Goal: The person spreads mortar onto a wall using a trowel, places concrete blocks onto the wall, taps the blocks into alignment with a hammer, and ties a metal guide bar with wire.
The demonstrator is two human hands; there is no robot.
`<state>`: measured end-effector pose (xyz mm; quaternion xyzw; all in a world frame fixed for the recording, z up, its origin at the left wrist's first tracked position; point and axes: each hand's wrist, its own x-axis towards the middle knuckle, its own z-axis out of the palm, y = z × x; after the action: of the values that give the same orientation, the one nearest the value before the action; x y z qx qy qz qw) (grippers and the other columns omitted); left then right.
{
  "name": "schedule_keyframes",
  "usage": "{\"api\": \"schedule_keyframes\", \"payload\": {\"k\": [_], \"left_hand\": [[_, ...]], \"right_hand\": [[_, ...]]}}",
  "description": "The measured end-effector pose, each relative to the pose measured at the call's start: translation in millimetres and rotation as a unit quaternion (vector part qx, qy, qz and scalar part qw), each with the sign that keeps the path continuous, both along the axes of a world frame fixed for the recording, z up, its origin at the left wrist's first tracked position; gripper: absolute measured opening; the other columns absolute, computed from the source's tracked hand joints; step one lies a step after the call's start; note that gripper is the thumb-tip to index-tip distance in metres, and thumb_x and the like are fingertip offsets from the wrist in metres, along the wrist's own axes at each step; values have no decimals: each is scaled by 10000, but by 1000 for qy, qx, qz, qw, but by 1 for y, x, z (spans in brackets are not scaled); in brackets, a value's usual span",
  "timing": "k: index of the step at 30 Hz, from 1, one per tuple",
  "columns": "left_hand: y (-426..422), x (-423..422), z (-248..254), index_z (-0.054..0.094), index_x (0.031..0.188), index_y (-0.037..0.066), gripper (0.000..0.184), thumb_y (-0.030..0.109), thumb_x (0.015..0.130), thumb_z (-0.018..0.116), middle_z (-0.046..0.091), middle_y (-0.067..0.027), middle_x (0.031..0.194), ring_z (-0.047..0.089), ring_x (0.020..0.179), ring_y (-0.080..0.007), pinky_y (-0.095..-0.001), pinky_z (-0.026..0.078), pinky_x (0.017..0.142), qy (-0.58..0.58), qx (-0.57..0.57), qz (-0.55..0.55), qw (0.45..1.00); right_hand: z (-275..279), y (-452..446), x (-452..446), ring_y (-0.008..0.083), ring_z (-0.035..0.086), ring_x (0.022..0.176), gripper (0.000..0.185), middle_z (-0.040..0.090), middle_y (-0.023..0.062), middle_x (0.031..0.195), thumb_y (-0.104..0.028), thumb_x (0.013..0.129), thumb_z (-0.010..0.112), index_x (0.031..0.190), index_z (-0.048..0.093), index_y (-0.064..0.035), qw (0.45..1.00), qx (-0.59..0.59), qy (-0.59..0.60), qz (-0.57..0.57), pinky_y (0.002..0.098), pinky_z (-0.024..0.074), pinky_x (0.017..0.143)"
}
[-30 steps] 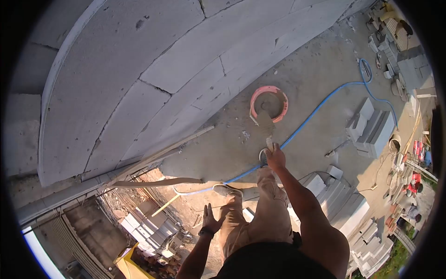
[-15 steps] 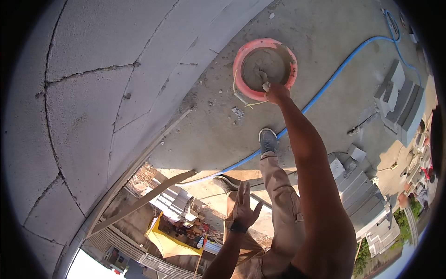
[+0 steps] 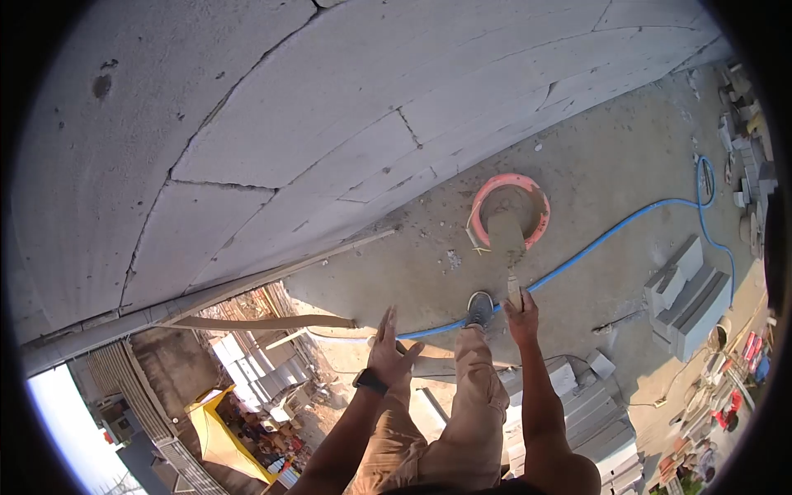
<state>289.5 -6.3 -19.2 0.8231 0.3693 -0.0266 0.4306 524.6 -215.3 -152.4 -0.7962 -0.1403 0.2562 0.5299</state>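
Observation:
My right hand (image 3: pixel 521 318) is wrapped round the handle of a trowel (image 3: pixel 507 235), its blade carrying grey mortar. Behind the blade, a round pink bucket (image 3: pixel 539 200) of grey mortar stands on the concrete floor, close to the wall. My left hand (image 3: pixel 389 353) is held out over my leg, fingers stretched, with nothing in it and a dark watch on the wrist. The grey block wall (image 3: pixel 272 148) with its joints fills the upper left.
A blue hose (image 3: pixel 602 237) crosses the floor past my shoe (image 3: pixel 480 308). Grey blocks are stacked at the right (image 3: pixel 691 299) and lower right (image 3: pixel 590 421). A wooden board (image 3: pixel 272 322) juts out beside the floor's edge, with a yellow canopy (image 3: pixel 219 433) below.
The trowel was down in the bucket half a second ago; now it is lifted out with mortar on it, nearer my body. The view has shifted, and more of the wall shows.

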Motion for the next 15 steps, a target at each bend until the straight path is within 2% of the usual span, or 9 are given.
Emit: {"api": "schedule_keyframes", "payload": {"k": [2, 4, 5, 7, 8, 10, 12, 14, 15], "left_hand": [[35, -22, 30, 217, 1519, -13, 955, 325, 816, 768, 283, -267, 1548, 335, 1405, -439, -476, 349, 1134, -22, 58, 35, 997], [63, -51, 52, 186, 1523, -29, 976, 354, 832, 759, 289, -283, 1538, 310, 1426, -430, -460, 312, 1160, -12, 48, 49, 998], [78, -74, 63, 171, 1529, -15, 988, 386, 836, 750, 296, -274, 1537, 328, 1413, -435, -460, 339, 1145, -32, 96, 55, 993], [110, -109, 93, 172, 1530, -7, 979, 387, 840, 745, 293, -271, 1540, 332, 1410, -433, -462, 357, 1133, -32, 117, 95, 988], [123, -134, 109, 174, 1532, 2, 970, 388, 845, 739, 289, -268, 1543, 337, 1406, -430, -464, 375, 1122, -7, 114, 103, 988], [148, -174, 135, 246, 1513, 10, 906, 357, 837, 741, 329, -273, 1520, 384, 1375, -428, -465, 392, 1106, -66, 155, 152, 974], [159, -229, 148, 279, 1479, -39, 881, 349, 835, 738, 375, -279, 1488, 419, 1342, -437, -444, 393, 1104, -90, 207, 181, 957], [161, -272, 176, 288, 1480, -24, 877, 344, 829, 747, 414, -286, 1456, 451, 1314, -441, -444, 416, 1080, -114, 181, 233, 949], [158, -290, 174, 299, 1484, -11, 865, 330, 827, 749, 425, -292, 1444, 484, 1278, -449, -448, 439, 1054, -114, 197, 254, 940]], "right_hand": [[57, 32, -19, 53, 482, 589, 281, 548, -16, 742, -114, 859, 710, 1100, 598, -23, 994, 37, 104, 12, 247, 428, 490], [119, 66, -29, 65, 507, 590, 273, 558, -3, 746, -106, 874, 684, 1116, 592, -20, 988, 45, 128, 75, 245, 444, 497], [139, 88, -46, 65, 507, 590, 273, 558, -3, 746, -106, 874, 684, 1116, 592, -20, 986, 63, 107, 108, 245, 444, 497], [178, 123, -65, 87, 539, 589, 263, 577, 21, 755, -100, 881, 663, 1121, 591, -17, 951, 105, 231, 175, 245, 453, 496], [205, 145, -81, 87, 539, 589, 263, 577, 21, 755, -100, 881, 663, 1121, 591, -17, 950, 102, 210, 208, 245, 453, 496], [253, 194, -114, 111, 551, 578, 275, 599, 49, 770, -107, 883, 648, 1133, 587, -11, 926, 138, 234, 261, 255, 453, 493], [302, 231, -156, 117, 564, 611, 323, 619, 69, 790, -158, 891, 655, 1159, 581, 7, 896, 167, 265, 315, 265, 467, 513], [345, 262, -194, 135, 562, 615, 377, 612, 86, 787, -205, 901, 634, 1194, 560, 21, 874, 174, 294, 344, 260, 468, 520], [360, 278, -209, 135, 562, 615, 377, 612, 86, 787, -205, 901, 634, 1194, 560, 21, 876, 169, 286, 349, 260, 468, 520]]}}
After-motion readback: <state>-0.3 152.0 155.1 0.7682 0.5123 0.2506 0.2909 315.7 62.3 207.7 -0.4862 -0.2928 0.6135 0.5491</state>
